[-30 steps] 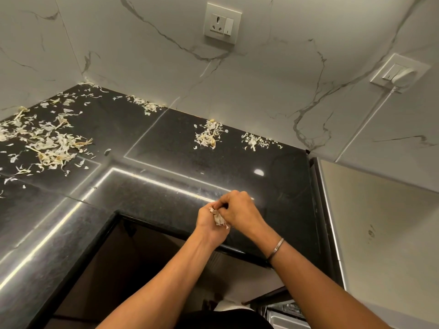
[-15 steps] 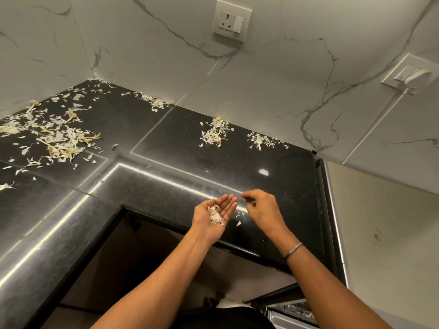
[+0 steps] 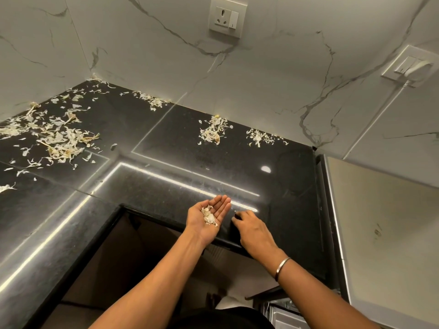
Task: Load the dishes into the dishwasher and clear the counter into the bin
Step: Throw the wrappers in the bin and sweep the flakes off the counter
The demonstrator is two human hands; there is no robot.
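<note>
Head view, logged from my remote station; all places are taken from the wall socket [image 3: 227, 17].

1. Left hand [image 3: 204, 224]: one. It is well below the socket, over the front edge of the black counter [image 3: 166, 181]. The palm is up, and the fingers are straight, together and aimed toward the socket.
2. Peel clump [image 3: 208, 216]: one, pale, lying in that palm. Its long axis runs along the hand from finger bases to wrist.
3. Right hand [image 3: 251, 227]: one, below the socket and slightly right. It is palm down with fingertips bent onto the counter. I cannot tell whether they pinch anything. It has one bangle [image 3: 282, 267] at the wrist.
4. Loose peel on the counter, four patches:
   - a wide scatter [image 3: 61, 141] far down-left of the socket
   - a small patch [image 3: 152, 100] against the wall, down-left of the socket
   - twin heaps [image 3: 213, 131] and [image 3: 260, 137] under the socket
5. Switch plate [image 3: 413, 66]: one, with a white plug, right of the socket.
</note>
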